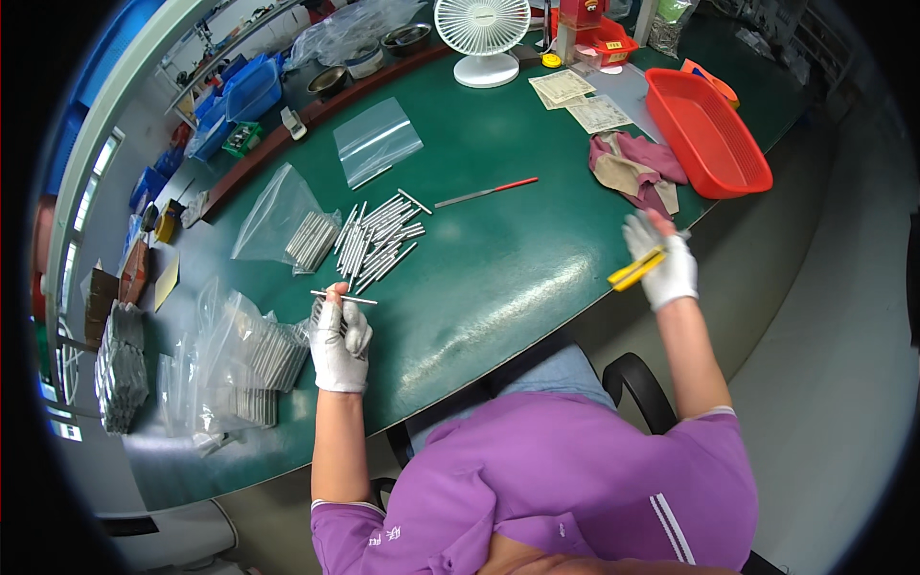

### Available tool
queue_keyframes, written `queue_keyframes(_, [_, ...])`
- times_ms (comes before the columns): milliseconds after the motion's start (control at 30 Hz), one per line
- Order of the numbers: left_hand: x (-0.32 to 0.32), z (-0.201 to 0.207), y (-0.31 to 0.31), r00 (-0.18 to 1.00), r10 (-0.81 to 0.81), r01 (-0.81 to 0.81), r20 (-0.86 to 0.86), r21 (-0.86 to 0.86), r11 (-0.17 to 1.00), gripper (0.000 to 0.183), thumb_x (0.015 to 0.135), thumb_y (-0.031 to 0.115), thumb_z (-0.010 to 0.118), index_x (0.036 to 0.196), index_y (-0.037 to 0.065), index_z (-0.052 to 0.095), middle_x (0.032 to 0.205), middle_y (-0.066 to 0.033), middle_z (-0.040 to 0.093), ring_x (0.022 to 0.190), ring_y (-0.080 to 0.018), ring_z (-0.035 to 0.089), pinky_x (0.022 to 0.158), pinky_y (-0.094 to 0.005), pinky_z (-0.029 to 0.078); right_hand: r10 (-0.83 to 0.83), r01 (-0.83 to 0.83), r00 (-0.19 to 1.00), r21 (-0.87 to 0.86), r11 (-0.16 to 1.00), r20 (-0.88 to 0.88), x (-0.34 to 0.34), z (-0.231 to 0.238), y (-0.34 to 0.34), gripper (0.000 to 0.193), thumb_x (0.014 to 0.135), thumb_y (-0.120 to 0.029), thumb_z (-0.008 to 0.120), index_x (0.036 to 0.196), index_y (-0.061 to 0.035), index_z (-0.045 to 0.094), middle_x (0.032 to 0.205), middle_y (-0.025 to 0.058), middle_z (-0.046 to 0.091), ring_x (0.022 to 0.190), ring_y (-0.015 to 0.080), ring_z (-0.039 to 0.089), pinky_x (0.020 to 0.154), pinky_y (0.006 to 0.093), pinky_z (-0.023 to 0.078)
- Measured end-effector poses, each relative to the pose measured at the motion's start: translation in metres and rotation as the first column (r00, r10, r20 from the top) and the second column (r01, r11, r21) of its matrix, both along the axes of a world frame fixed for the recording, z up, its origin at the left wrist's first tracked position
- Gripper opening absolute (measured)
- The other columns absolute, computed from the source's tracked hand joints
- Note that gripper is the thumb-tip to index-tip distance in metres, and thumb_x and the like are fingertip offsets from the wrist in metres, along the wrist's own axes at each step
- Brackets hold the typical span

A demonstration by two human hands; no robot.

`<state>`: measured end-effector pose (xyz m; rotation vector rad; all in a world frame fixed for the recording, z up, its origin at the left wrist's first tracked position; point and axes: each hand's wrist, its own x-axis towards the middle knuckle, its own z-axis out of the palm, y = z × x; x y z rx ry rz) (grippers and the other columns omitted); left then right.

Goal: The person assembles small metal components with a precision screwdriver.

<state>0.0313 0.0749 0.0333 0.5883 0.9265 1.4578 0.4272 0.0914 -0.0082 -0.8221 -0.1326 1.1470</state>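
In my left hand (341, 347), gloved in white, a thin metal rod (360, 300) is pinched between thumb and finger. Just beyond it lies a loose pile of similar rods (383, 228) on the green table (489, 287). My right hand (667, 266), also gloved and slightly blurred, is closed on a yellow tool with a dark stripe (634, 271); its exact kind is unclear. That hand hovers by the table's right edge, near a pink and tan cloth (637, 171). A slim file with a red handle (489, 192) lies right of the pile.
Clear plastic bags of rods (311, 241) sit left of the pile, with more bagged rods (251, 369) nearer me. A flat plastic bag (378, 142) lies farther back. A white fan (483, 29), paper sheets (580, 101) and a red basket (709, 134) stand toward the far right.
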Motion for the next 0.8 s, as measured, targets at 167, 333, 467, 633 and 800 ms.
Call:
queue_keyframes(167, [0.002,-0.001,0.020,0.981,-0.125,0.125,-0.148,-0.011,0.992,0.022,0.088,0.024,0.049,0.097,0.004,0.052,0.059,0.0002,0.046,0.034,-0.0052,0.027,0.035,-0.0195,0.021,0.121,0.142,0.794,-0.375,0.916,0.596,0.079,0.022,-0.069,0.024,0.087,-0.022,0.048,0.100,-0.0017,0.052,0.098,0.0164,0.055,0.084,0.0247,0.058,0.071,0.0348,0.050])
queue_keyframes(333, [0.013,0.002,0.029,0.927,-0.270,0.272,-0.262,-0.028,0.962,0.022,0.087,0.019,0.050,0.101,0.002,0.052,0.063,-0.0027,0.051,0.036,-0.0043,0.029,0.034,-0.0184,0.022,-0.159,0.019,-0.329,0.175,0.984,0.931,0.017,0.062,-0.031,0.023,0.088,-0.018,0.048,0.107,-0.0053,0.053,0.071,0.0019,0.057,0.066,0.0085,0.052,0.063,0.0204,0.042])
queue_keyframes(467, [0.015,-0.003,0.028,0.889,-0.361,0.348,-0.282,-0.095,0.933,0.020,0.086,0.017,0.051,0.099,0.001,0.053,0.061,-0.0012,0.048,0.038,-0.0039,0.032,0.034,-0.0175,0.023,0.223,-0.521,0.127,-0.126,0.844,0.967,-0.087,0.092,0.022,0.030,0.080,-0.016,0.057,0.107,-0.0029,0.051,0.081,0.0038,0.054,0.070,0.0101,0.054,0.066,0.0211,0.041])
queue_keyframes(633, [0.009,-0.012,0.027,0.864,-0.383,0.334,-0.327,-0.198,0.922,0.021,0.082,0.020,0.058,0.094,0.002,0.058,0.060,0.0046,0.047,0.041,-0.0018,0.031,0.036,-0.0170,0.023,0.164,-0.753,-0.227,-0.280,0.596,0.960,-0.182,0.081,0.081,0.028,0.080,-0.015,0.053,0.103,-0.0014,0.045,0.096,0.0136,0.049,0.090,0.0218,0.051,0.080,0.0297,0.040])
queue_keyframes(800, [0.001,-0.016,0.029,0.903,-0.364,0.313,-0.228,-0.233,0.921,0.023,0.080,0.018,0.062,0.096,0.003,0.058,0.072,-0.0006,0.058,0.043,-0.0010,0.033,0.039,-0.0152,0.025,0.412,-0.813,-0.278,-0.441,0.381,0.868,-0.202,0.053,0.098,0.018,0.084,-0.008,0.044,0.100,-0.0007,0.048,0.097,0.0109,0.051,0.092,0.0184,0.049,0.082,0.0288,0.039])
